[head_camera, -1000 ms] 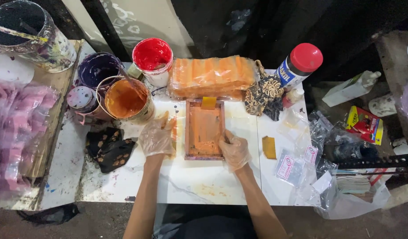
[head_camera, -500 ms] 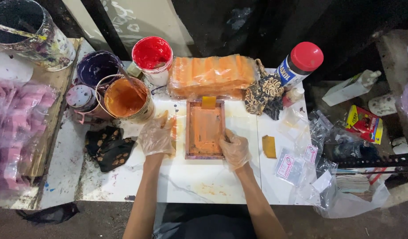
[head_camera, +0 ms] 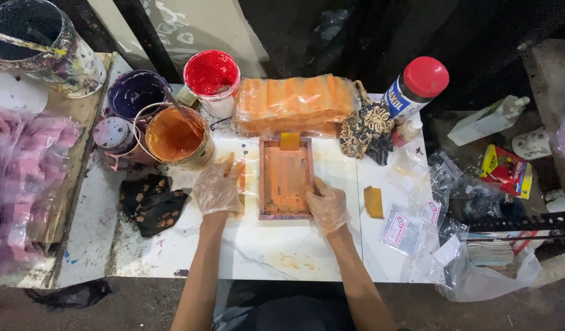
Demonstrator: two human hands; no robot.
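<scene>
A small wooden frame [head_camera: 286, 178] smeared with orange ink lies flat at mid-frame on the counter [head_camera: 264, 251]. The gloved right hand [head_camera: 325, 205] presses on its lower right corner, fingers curled. The left hand [head_camera: 218, 190] lies flat and spread on a clear plastic sheet [head_camera: 248, 178] just left of it. This looks like a print being pressed; lifting the frame would call for a straight, steady pull. Upper left: an orange pot [head_camera: 174, 135], a red pot [head_camera: 211, 76], a purple pot [head_camera: 135, 93].
</scene>
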